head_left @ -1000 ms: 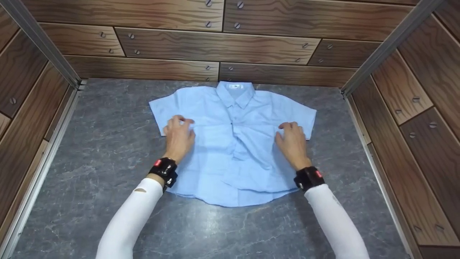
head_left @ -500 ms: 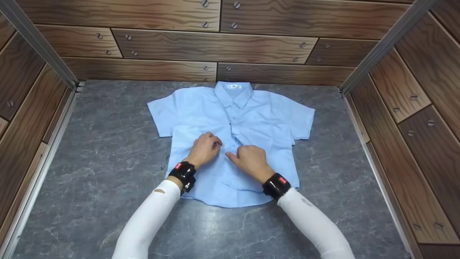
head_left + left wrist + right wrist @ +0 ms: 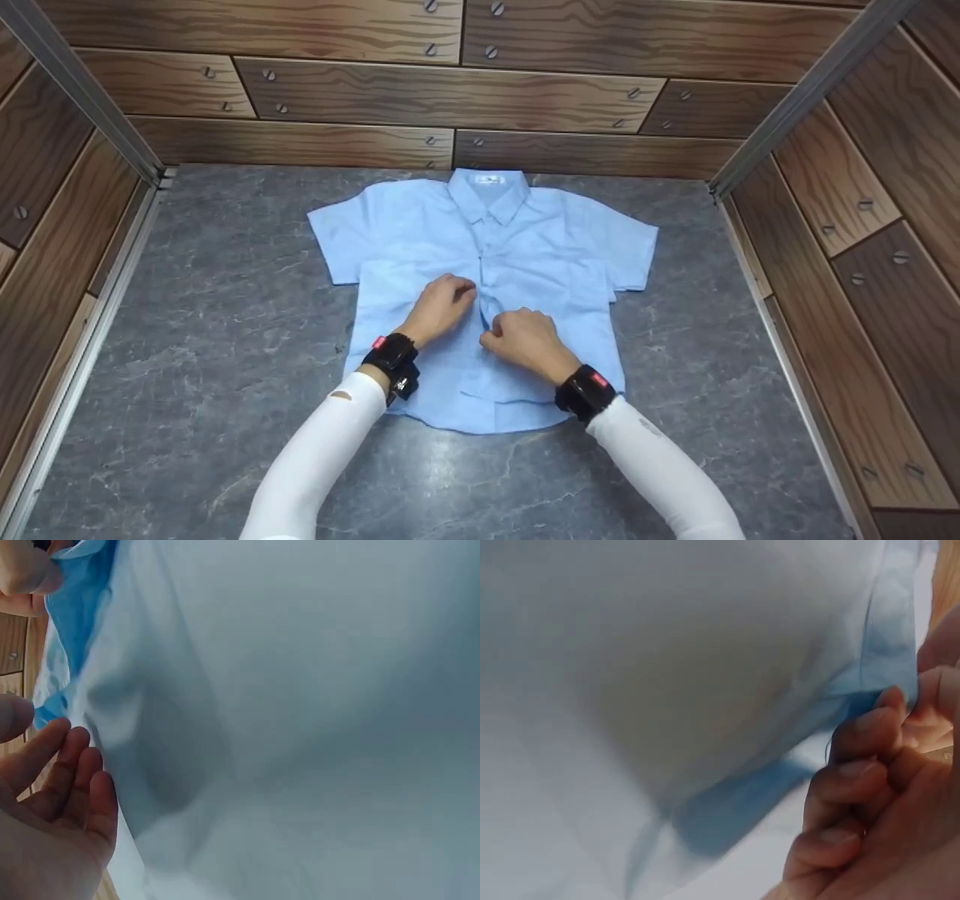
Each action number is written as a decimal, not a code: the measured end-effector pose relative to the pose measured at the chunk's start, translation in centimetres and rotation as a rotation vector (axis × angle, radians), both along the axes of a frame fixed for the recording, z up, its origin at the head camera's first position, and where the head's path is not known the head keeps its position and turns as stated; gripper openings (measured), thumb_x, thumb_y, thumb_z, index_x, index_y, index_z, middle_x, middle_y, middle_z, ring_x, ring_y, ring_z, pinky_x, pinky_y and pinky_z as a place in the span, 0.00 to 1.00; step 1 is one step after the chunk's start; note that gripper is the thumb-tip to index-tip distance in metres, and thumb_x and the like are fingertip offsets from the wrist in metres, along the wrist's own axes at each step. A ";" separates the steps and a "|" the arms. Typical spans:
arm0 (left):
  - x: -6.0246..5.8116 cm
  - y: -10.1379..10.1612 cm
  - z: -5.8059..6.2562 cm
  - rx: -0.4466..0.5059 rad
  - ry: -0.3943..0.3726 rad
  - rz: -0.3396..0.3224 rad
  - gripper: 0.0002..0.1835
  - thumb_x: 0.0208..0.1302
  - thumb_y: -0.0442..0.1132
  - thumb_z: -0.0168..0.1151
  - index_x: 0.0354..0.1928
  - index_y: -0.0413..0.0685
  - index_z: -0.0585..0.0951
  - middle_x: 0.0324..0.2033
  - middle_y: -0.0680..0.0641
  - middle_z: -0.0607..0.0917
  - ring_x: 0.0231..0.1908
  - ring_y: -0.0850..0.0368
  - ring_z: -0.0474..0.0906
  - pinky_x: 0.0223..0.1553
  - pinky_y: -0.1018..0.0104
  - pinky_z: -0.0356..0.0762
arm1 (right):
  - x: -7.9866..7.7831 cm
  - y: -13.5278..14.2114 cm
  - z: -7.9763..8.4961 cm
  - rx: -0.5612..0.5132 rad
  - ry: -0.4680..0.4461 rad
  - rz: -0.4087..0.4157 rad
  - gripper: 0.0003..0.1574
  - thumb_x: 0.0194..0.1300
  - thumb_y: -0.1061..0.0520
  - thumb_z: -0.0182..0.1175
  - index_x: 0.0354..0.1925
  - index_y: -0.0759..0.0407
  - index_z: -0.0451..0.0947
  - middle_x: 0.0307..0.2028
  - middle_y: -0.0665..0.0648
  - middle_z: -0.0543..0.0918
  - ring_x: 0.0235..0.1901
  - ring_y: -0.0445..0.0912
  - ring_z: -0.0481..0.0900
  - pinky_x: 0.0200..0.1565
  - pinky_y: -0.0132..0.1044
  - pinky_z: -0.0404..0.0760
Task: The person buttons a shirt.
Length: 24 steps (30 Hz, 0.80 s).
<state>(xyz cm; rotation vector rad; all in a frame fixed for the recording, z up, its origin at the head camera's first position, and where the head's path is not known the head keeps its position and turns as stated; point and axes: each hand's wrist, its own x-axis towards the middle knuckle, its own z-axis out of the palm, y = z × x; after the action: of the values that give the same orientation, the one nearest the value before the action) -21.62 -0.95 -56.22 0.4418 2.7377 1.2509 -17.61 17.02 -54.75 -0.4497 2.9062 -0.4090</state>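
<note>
A light blue short-sleeved shirt (image 3: pixel 420 232) lies front up, its collar toward the back wall. My left hand (image 3: pixel 442 304) is at the front opening, over the middle of the shirt. In the left wrist view, blue cloth shows between the thumb and index finger of the left hand (image 3: pixel 64 802), which pinch at the placket edge. Slightly nearer to me, my right hand (image 3: pixel 525 337) pinches the placket, its fingers curled. The right wrist view shows the thumb and fingers of the right hand (image 3: pixel 885 765) on the placket (image 3: pixel 891 637), with the loose front panel hanging beside them.
The shirt lies on a grey marbled tabletop (image 3: pixel 225 300). Wood-patterned panels (image 3: pixel 360 90) rise at the back and both sides, joined by metal corner posts (image 3: pixel 817 90). Black wrist cameras (image 3: pixel 585 391) sit above white sleeves (image 3: pixel 660 465).
Both hands have come inward from the shirt's sides to its front opening. In the last half second the left hand moved slightly right, and the right hand's thumb curled onto the placket.
</note>
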 end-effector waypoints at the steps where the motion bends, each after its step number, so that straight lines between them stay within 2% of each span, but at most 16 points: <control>1: 0.0 0.3 0.1 0.035 -0.029 0.003 0.19 0.70 0.45 0.54 0.56 0.42 0.79 0.47 0.44 0.84 0.49 0.50 0.79 0.54 0.58 0.74 | 0.2 0.1 0.2 -0.008 -0.008 0.018 0.23 0.54 0.43 0.56 0.10 0.46 0.61 0.08 0.43 0.59 0.12 0.41 0.60 0.18 0.37 0.59; 4: -0.2 1.0 0.1 0.133 -0.084 0.016 0.27 0.69 0.46 0.57 0.65 0.42 0.69 0.47 0.43 0.85 0.46 0.51 0.82 0.52 0.59 0.77 | 0.6 0.2 0.5 -0.034 -0.015 0.076 0.24 0.52 0.45 0.57 0.08 0.45 0.59 0.07 0.42 0.56 0.10 0.39 0.57 0.17 0.35 0.57; 7: -0.3 1.5 0.0 0.191 -0.093 0.008 0.33 0.65 0.41 0.61 0.70 0.48 0.62 0.41 0.43 0.87 0.40 0.52 0.84 0.45 0.59 0.80 | 0.8 0.3 0.5 -0.055 -0.016 0.129 0.23 0.52 0.45 0.56 0.09 0.45 0.59 0.07 0.42 0.57 0.10 0.38 0.57 0.18 0.34 0.56; 9: -0.3 1.7 -0.2 0.186 -0.071 -0.015 0.31 0.63 0.36 0.62 0.68 0.51 0.66 0.38 0.44 0.86 0.37 0.52 0.83 0.42 0.60 0.80 | 1.0 0.4 0.3 -0.065 -0.026 0.143 0.25 0.56 0.42 0.57 0.10 0.45 0.60 0.08 0.41 0.59 0.11 0.38 0.58 0.18 0.34 0.58; 12: -0.3 1.8 -0.6 0.145 -0.037 -0.062 0.22 0.60 0.30 0.61 0.57 0.50 0.78 0.39 0.45 0.87 0.39 0.53 0.82 0.44 0.61 0.79 | 1.2 0.7 0.0 -0.065 -0.060 0.149 0.29 0.61 0.32 0.56 0.13 0.45 0.65 0.10 0.42 0.62 0.13 0.38 0.62 0.19 0.34 0.61; 14: -0.2 1.7 -0.9 0.118 -0.034 -0.079 0.15 0.59 0.28 0.60 0.48 0.47 0.84 0.40 0.46 0.87 0.41 0.54 0.82 0.46 0.61 0.78 | 1.3 1.0 -0.2 -0.055 -0.071 0.156 0.31 0.60 0.28 0.57 0.15 0.46 0.67 0.12 0.43 0.65 0.14 0.39 0.64 0.20 0.35 0.62; 16: -0.2 1.5 -1.0 0.098 -0.039 -0.093 0.14 0.58 0.27 0.60 0.44 0.45 0.86 0.41 0.47 0.87 0.41 0.54 0.81 0.46 0.61 0.77 | 1.4 1.2 -0.4 -0.025 -0.062 0.178 0.31 0.59 0.28 0.59 0.17 0.48 0.69 0.14 0.44 0.66 0.15 0.40 0.65 0.20 0.35 0.63; 20: -0.1 1.2 -1.0 0.070 -0.066 -0.140 0.18 0.57 0.29 0.62 0.51 0.47 0.84 0.38 0.46 0.85 0.37 0.55 0.78 0.42 0.63 0.75 | 1.6 1.7 -0.6 0.035 -0.047 0.228 0.28 0.55 0.31 0.64 0.23 0.50 0.70 0.19 0.46 0.70 0.20 0.42 0.67 0.24 0.36 0.65; 24: 0.0 0.9 -1.2 0.066 -0.064 -0.186 0.32 0.56 0.31 0.65 0.65 0.53 0.73 0.36 0.46 0.82 0.33 0.58 0.76 0.39 0.65 0.75 | 1.7 2.2 -0.5 0.047 -0.103 0.271 0.27 0.52 0.31 0.67 0.28 0.49 0.71 0.22 0.46 0.71 0.23 0.42 0.68 0.26 0.36 0.66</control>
<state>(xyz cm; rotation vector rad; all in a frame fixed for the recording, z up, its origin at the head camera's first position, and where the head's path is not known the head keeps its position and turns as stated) -21.60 -0.05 -57.40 0.6351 2.5414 1.2871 -15.90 19.20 -55.26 -0.7778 2.6982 -0.3122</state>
